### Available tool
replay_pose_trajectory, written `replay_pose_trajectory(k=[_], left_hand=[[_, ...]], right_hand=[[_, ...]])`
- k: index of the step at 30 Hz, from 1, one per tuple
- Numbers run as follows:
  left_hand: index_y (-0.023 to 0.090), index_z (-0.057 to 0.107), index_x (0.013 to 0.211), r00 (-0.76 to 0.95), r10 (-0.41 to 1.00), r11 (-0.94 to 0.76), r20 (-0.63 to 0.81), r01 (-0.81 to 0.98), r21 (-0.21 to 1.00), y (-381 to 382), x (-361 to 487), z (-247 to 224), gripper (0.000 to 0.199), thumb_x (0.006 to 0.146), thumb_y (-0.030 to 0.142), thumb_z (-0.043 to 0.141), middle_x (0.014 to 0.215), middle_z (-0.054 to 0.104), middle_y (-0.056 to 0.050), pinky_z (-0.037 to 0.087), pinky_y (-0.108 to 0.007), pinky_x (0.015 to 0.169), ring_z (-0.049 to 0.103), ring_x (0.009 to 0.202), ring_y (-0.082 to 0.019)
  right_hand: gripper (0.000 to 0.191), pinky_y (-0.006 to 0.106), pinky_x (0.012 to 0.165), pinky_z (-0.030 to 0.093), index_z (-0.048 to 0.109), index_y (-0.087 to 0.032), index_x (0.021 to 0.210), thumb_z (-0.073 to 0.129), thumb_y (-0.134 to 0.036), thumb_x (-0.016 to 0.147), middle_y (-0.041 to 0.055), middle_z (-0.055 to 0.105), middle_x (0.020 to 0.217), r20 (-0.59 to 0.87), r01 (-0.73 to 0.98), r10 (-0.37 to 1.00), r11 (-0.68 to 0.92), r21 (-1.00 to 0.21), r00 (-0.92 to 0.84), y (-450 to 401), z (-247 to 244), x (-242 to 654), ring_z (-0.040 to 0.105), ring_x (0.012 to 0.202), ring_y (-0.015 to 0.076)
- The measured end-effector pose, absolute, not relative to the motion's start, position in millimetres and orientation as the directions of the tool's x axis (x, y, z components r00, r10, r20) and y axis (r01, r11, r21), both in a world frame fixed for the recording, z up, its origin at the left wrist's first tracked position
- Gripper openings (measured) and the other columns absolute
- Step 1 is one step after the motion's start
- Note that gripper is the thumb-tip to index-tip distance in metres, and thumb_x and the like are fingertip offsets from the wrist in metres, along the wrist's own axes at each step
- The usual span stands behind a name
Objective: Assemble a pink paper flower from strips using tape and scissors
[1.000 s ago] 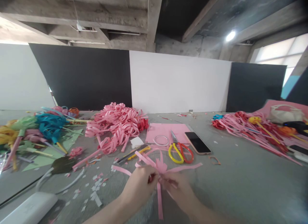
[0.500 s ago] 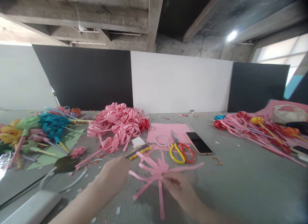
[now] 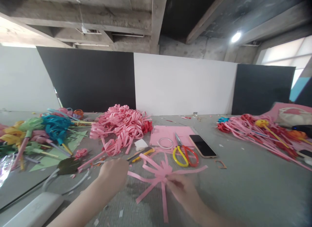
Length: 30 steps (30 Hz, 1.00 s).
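A flower-like fan of pink paper strips (image 3: 162, 171) rests on the grey table in front of me, its arms spreading out from one centre. My right hand (image 3: 181, 188) pinches it near that centre, thumb and forefinger pressed together. At the fan's left side is my left hand (image 3: 114, 173), curled with its back towards me. The end of one strip runs up to its fingers, though the fingertips themselves are hidden. Just beyond the fan lie scissors (image 3: 185, 155) with one yellow and one red handle, and a yellow-and-black cutter (image 3: 142, 154).
Behind are pink sheets (image 3: 156, 132), a clear ring of tape (image 3: 165, 143) and a phone (image 3: 202, 145). A heap of curled pink strips (image 3: 122, 123) stands back left, beside paper flowers (image 3: 55, 124). More strips (image 3: 246, 127) lie right; a white power bank (image 3: 42, 209) is front left.
My left hand has drawn slightly left and down, and the left strip now stretches farther towards it. My right hand keeps its pinch at the centre. The view has shifted slightly.
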State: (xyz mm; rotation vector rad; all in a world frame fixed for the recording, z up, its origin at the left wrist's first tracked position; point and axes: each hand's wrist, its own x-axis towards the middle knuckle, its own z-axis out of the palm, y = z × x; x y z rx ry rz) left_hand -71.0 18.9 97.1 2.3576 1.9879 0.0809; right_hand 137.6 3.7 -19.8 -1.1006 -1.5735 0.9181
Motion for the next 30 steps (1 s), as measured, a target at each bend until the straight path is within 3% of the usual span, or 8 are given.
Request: replay_pose_trajectory(k=[3,5,8,11,14,17,22,30], left_hand=[[0.017,0.058,0.043,0.273,0.960,-0.259,-0.060,0.951,0.170,6.5,-61.5,89.3,0.021,0.061,0.015,0.048,0.049,0.061,-0.007,0.042,-0.029,0.052,0.059,0.052,-0.021],[0.018,0.055,0.041,0.423,0.888,-0.306,-0.178,0.835,0.457,-2.3,-49.2,77.9,0.026,0.064,0.025,0.048,0.040,0.055,-0.001,0.036,-0.022,0.043,0.050,0.040,-0.014],[0.016,0.056,0.047,0.570,0.767,-0.108,-0.294,0.567,0.817,-7.5,-23.7,51.4,0.028,0.067,0.034,0.047,0.042,0.053,0.002,0.035,-0.019,0.039,0.044,0.036,-0.009],[0.015,0.051,0.052,0.459,0.832,0.182,-0.313,0.306,0.934,-2.8,-0.7,23.3,0.039,0.069,0.050,0.044,0.038,0.046,0.003,0.036,-0.021,0.037,0.044,0.033,-0.010],[0.016,0.050,0.064,0.293,0.918,0.294,-0.267,-0.053,0.954,2.5,8.3,7.2,0.035,0.068,0.050,0.050,0.045,0.046,0.006,0.035,-0.020,0.039,0.045,0.039,-0.009],[0.014,0.053,0.071,0.214,0.944,0.301,-0.251,-0.244,0.922,3.4,6.8,4.0,0.029,0.064,0.041,0.061,0.053,0.046,0.006,0.035,-0.017,0.045,0.043,0.046,-0.006],[0.014,0.056,0.070,0.217,0.958,0.256,-0.189,-0.345,0.903,2.9,4.3,2.3,0.021,0.063,0.032,0.066,0.052,0.045,0.007,0.031,-0.015,0.046,0.039,0.046,-0.004],[0.012,0.059,0.061,0.168,0.970,0.238,-0.177,-0.503,0.831,9.0,0.1,-1.4,0.025,0.057,0.033,0.071,0.044,0.048,0.005,0.035,-0.015,0.044,0.042,0.042,-0.005]], right_hand=[[0.027,0.021,0.056,0.042,0.064,-0.016,0.073,0.050,-0.039,0.077,0.0017,0.061,0.066,0.297,0.240,0.947,0.319,-0.917,-0.126,2.9,-16.8,137.4,0.053,0.062,0.0133],[0.027,0.021,0.055,0.042,0.063,-0.017,0.071,0.049,-0.039,0.077,0.0009,0.059,0.064,0.304,0.234,0.948,0.319,-0.918,-0.100,3.3,-15.9,137.6,0.052,0.060,0.0129],[0.027,0.022,0.055,0.043,0.062,-0.016,0.073,0.049,-0.040,0.076,0.0009,0.057,0.062,0.299,0.202,0.954,0.300,-0.932,-0.032,4.3,-16.4,138.8,0.052,0.057,0.0133],[0.026,0.023,0.060,0.045,0.062,-0.016,0.076,0.050,-0.039,0.076,0.0027,0.060,0.067,0.314,0.192,0.950,0.307,-0.932,0.003,3.2,-15.1,140.3,0.055,0.063,0.0153],[0.024,0.024,0.063,0.044,0.063,-0.016,0.077,0.049,-0.036,0.077,0.0034,0.062,0.071,0.335,0.194,0.942,0.335,-0.922,-0.030,0.1,-10.1,140.0,0.056,0.068,0.0160],[0.023,0.022,0.062,0.044,0.063,-0.017,0.078,0.048,-0.035,0.079,0.0022,0.062,0.069,0.336,0.190,0.939,0.343,-0.920,-0.072,-2.6,-5.5,137.9,0.056,0.068,0.0155],[0.020,0.021,0.064,0.044,0.063,-0.019,0.076,0.049,-0.033,0.079,0.0018,0.063,0.074,0.333,0.163,0.933,0.353,-0.921,-0.137,-5.1,-5.4,136.9,0.057,0.072,0.0151],[0.019,0.020,0.051,0.042,0.056,-0.019,0.083,0.043,-0.033,0.084,0.0003,0.059,0.069,0.296,0.104,0.919,0.332,-0.938,-0.262,-8.6,-15.6,137.5,0.053,0.053,0.0094]])
